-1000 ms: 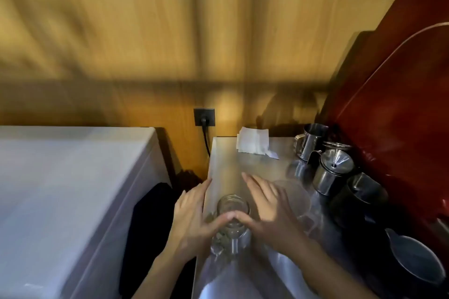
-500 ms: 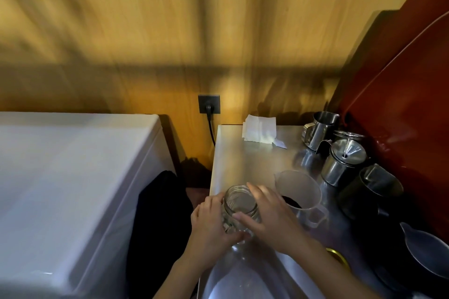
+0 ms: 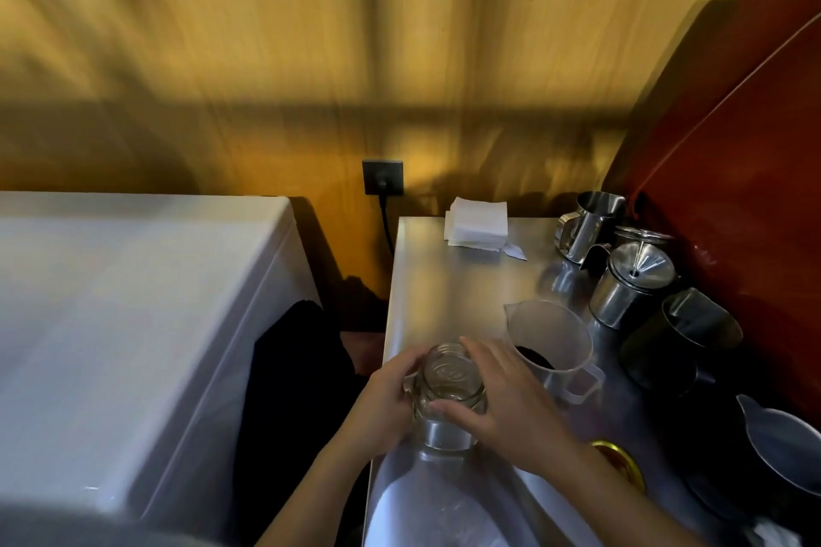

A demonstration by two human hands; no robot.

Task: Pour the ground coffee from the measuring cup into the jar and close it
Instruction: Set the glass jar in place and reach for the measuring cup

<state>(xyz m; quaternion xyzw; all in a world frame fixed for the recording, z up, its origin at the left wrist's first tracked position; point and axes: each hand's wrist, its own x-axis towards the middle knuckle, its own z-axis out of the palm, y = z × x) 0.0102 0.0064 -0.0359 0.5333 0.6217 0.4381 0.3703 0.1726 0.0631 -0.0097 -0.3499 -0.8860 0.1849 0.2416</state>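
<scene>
Glass is what both hands are on: the jar [image 3: 448, 391] stands upright near the front left corner of the bench [image 3: 444, 280], its mouth open and nothing visible inside. The left hand [image 3: 382, 406] wraps its left wall, fingers [image 3: 402, 362] curled close round the shoulder; the right hand [image 3: 502, 397] cups the other side, thumb across the front and fingers spread over the far rim. Both hold the jar, neither tightly by the look of it.

The jar looks thick-walled and rigid, likely fairly heavy for its size, smooth and so slippery on the steel top, and breakable if knocked off the near left edge. I would steady it with one hand low round the body, not at the rim, leaving the mouth free.

The cup [image 3: 548, 340] stands just right of the jar, near but apart from the right hand, with dark coffee [image 3: 535, 358] low in its bottom. It seems thin translucent plastic: light, a little flexible, easy to tip. Its handle [image 3: 582, 384] faces the front right, the spout [image 3: 511, 309] the back left, so the handle is the natural place to grip. Dry grounds tend to run in a rush, so a slow tilt suits.

The gold lid [image 3: 619, 464] lies flat by the front edge, partly hidden behind the right forearm; it looks like thin metal, best gripped by its rim.
</scene>
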